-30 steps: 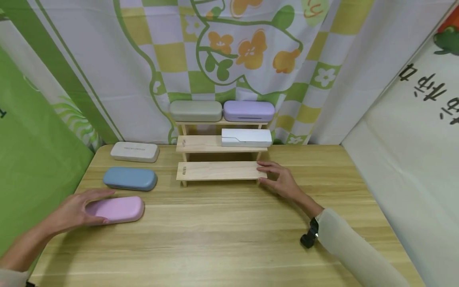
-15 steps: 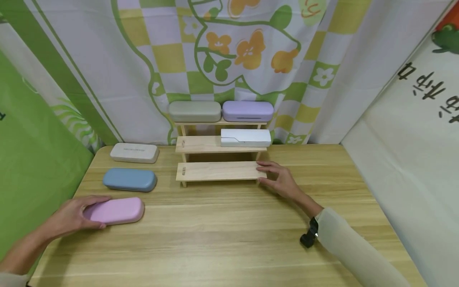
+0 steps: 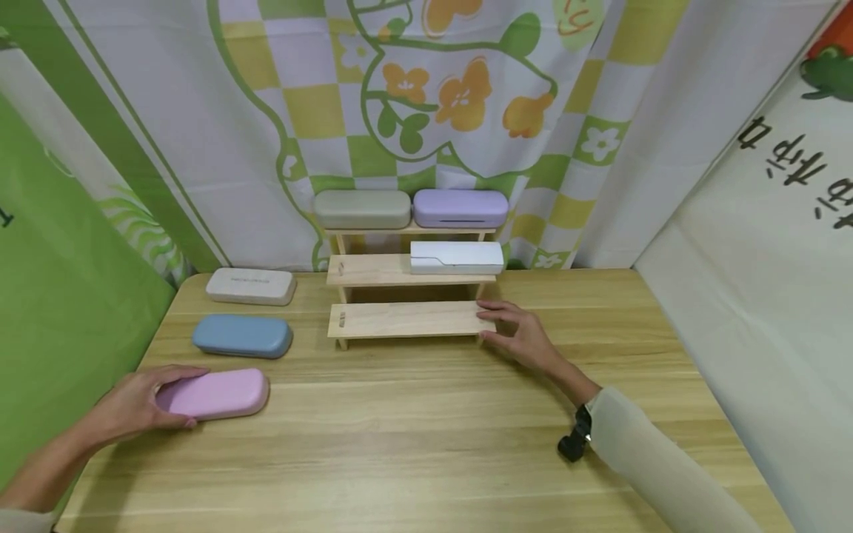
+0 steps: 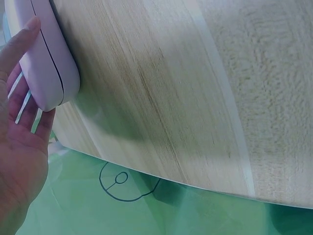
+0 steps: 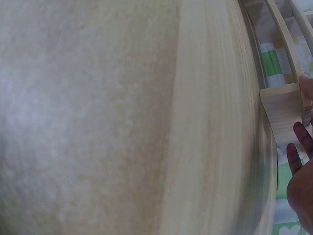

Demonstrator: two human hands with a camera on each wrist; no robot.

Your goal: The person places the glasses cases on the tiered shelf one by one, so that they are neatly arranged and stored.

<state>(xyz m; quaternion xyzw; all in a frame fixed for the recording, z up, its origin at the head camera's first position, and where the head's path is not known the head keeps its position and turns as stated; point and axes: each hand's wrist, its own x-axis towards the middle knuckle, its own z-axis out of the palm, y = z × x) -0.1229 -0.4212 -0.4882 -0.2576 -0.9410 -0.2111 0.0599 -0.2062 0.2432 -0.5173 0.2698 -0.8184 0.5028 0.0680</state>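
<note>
My left hand (image 3: 133,403) grips the left end of a pink glasses case (image 3: 223,392) lying on the table, thumb along its near side and fingers on the far side. The left wrist view shows the thumb against the seam side of the same pink case (image 4: 54,63). At centre stands a three-tier wooden display shelf (image 3: 400,320). My right hand (image 3: 523,337) holds the right end of its lowest step, fingers on top and thumb at the front edge. In the right wrist view, only part of that hand (image 5: 303,171) shows beside the shelf end (image 5: 283,112).
Behind the pink case lie a blue case (image 3: 241,335) and a light grey case (image 3: 250,286). A white case (image 3: 456,257) sits on the middle step's right half. The top step bears a grey-green case (image 3: 363,209) and a purple case (image 3: 460,208). A patterned curtain (image 3: 466,104) hangs behind.
My left hand has closed its fingers and thumb onto the pink glasses case. The case has stayed about where it was. My right hand keeps its place on the shelf.
</note>
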